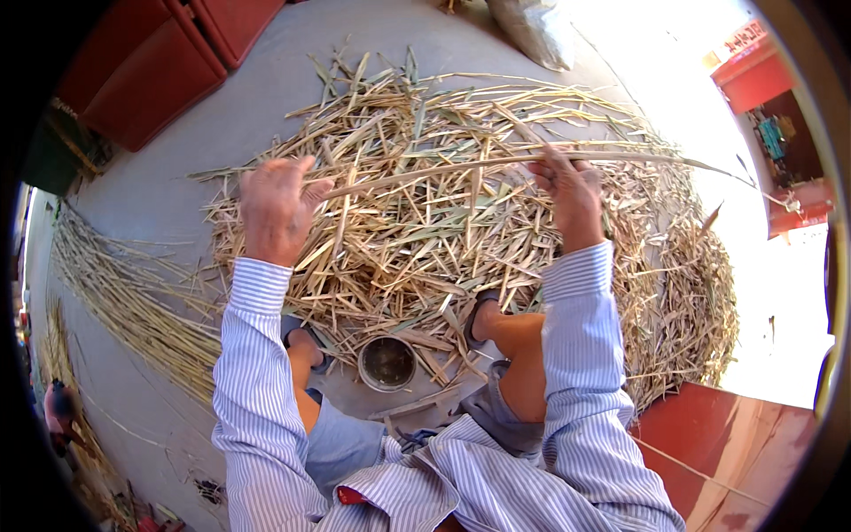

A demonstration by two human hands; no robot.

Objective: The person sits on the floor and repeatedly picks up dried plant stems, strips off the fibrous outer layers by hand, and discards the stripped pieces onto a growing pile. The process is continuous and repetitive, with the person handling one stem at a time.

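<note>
A long, thin, dry reed stalk [443, 170] stretches roughly level between my two hands, above a heap of straw-coloured stems and leaves. My left hand [277, 208] is curled at the stalk's left end, which runs in at the thumb. Farther along, my right hand [569, 188] pinches the stalk between thumb and fingers. From there its narrow tip [718, 168] reaches out to the right, past the heap's edge. The loose heap [417, 239] of cut reed pieces and leaves lies under and beyond both hands.
A round metal bowl [387, 363] with dark contents stands between my feet. Long reed stems [133, 293] lie in a bundle at the left. Red furniture [151, 71] is at the far left, a pale sack [536, 31] at the far edge, a red panel [709, 443] near right.
</note>
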